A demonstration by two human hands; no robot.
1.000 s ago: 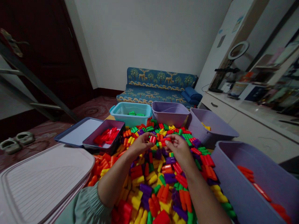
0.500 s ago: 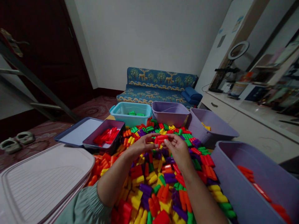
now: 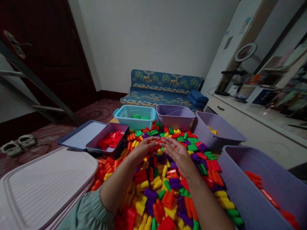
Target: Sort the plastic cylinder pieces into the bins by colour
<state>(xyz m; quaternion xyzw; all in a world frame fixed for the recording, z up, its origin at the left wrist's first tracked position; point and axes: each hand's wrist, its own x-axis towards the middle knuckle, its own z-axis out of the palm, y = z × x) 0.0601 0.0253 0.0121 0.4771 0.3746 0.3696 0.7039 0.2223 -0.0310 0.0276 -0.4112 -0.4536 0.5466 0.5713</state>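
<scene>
Above the middle of a pile of coloured plastic building blocks, my two hands are nearly touching. My left hand curls around a red building block, mostly hidden between the hands. Fingers stretched out, my right hand lies over the block's right side; whether its fingertips touch the block is hard to tell. Yellow, purple, green, orange and red tube-shaped blocks lie loosely beneath both hands.
Behind the pile stand a light-blue bin with green blocks and a purple bin. Two more purple bins line the right. To the left are a dark box of red blocks and a pale lid.
The right hand's fingers have straightened from a pinch on the red block and now cover much of it. The left hand has barely moved.
</scene>
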